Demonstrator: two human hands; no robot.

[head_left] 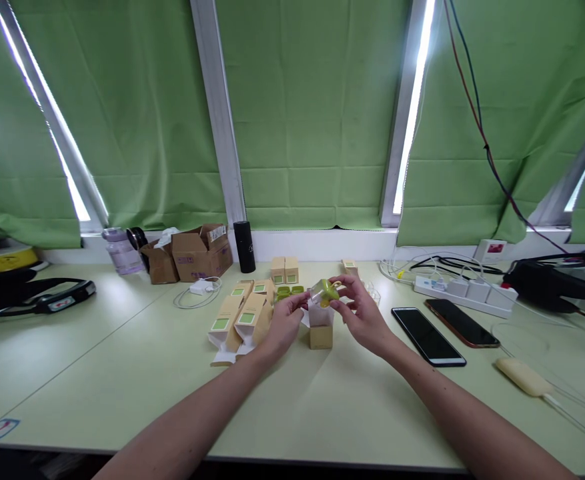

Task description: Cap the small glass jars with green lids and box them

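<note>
A small clear container with a green end and a pale loop [325, 293] is held tilted between my two hands. My right hand [359, 310] pinches its green end with thumb and fingers. Closed fingers of my left hand [288, 321] meet its clear end from the other side. Just below stands a small open kraft box [321, 337], its white inner flaps spread. Left of it lie several kraft boxes with green labels [246, 318], the near ones with open ends. Small green pieces [289, 291] sit behind my left hand.
Two kraft boxes [285, 270] stand farther back, near a black bottle [244, 247] and open cardboard cartons [199, 253]. Two phones [428, 337] lie on the right, with a power strip [465, 295], cables and a cream-coloured device [523, 377]. A white charger [201, 287] is on the left.
</note>
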